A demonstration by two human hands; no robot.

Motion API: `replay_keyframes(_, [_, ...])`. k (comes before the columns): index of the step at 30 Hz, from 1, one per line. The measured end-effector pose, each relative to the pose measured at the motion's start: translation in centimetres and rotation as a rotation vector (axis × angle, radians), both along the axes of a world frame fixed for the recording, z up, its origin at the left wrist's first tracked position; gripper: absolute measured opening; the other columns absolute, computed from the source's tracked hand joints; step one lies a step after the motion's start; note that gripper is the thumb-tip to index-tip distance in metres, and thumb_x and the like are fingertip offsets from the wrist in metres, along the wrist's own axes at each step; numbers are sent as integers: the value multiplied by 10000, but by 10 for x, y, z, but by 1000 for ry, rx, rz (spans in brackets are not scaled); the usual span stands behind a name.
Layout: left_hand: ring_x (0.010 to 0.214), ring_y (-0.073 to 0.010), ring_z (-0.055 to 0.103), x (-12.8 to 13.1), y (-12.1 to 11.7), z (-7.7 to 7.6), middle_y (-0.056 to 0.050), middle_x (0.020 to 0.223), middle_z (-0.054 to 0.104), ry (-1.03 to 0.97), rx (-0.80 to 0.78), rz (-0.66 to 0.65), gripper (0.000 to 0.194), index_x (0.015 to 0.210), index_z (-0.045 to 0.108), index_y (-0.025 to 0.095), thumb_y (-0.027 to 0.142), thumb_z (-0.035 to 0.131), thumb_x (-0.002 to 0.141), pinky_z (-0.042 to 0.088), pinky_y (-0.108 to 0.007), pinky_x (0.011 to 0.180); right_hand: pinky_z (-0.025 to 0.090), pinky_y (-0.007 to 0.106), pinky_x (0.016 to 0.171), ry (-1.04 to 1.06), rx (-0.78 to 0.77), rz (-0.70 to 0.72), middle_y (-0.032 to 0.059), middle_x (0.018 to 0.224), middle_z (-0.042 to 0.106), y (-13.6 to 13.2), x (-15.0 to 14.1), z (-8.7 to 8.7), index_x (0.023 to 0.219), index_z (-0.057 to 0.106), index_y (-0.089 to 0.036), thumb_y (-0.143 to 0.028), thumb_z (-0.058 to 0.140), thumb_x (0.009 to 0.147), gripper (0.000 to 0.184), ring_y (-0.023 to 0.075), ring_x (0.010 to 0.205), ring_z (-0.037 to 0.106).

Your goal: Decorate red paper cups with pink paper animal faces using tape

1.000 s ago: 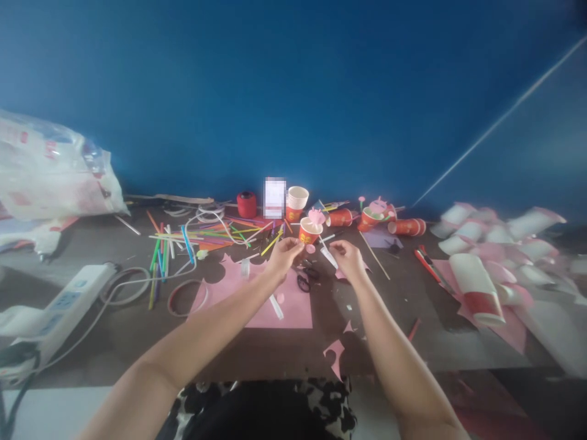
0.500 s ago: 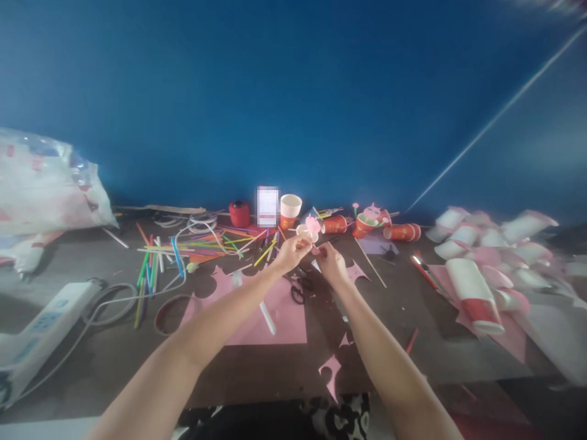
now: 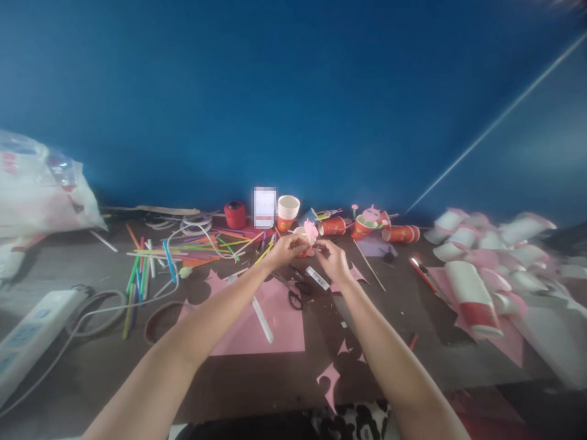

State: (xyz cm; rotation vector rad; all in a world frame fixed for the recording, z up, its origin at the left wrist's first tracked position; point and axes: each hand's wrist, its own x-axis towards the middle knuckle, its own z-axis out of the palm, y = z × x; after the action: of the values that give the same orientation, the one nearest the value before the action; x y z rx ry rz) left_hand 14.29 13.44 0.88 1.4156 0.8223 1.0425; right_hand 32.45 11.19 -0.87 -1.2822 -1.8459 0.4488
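Above the middle of the table, my left hand (image 3: 288, 250) is closed on a small paper cup (image 3: 300, 232), its fingers around the left side of the rim. A pink paper cut-out (image 3: 310, 230) stands up at the cup's mouth. My right hand (image 3: 334, 261) is at the cup's right front, thumb and fingers pinched at a small pink paper piece (image 3: 310, 251); the exact contact is too small to see. Black-handled scissors (image 3: 296, 298) and a white label strip (image 3: 317, 278) lie just below the hands.
Pink paper (image 3: 279, 324) with cut edges lies in front, scraps (image 3: 331, 382) nearer me. Colored sticks (image 3: 149, 263), a cable and a power strip (image 3: 39, 327) are left. Stacked cups (image 3: 288, 211) and a decorated cup (image 3: 364, 226) stand behind. Many cups (image 3: 472, 293) lie right.
My right hand has shifted slightly up against the cup, and the white label strip beneath it now shows more fully. The left hand still holds the cup. The view has turned slightly.
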Motion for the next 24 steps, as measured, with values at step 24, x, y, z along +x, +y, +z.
replay_keyframes(24, [797,-180,643,-7,-24,0,-68,838,687,-126,-24,-52,254,711,602,133,348,729,665,462,-307,790,450,254,627,24,-155,21,48,756,713,-6,-9,0,832,690,-155,-334,585,785,213,195,697,651])
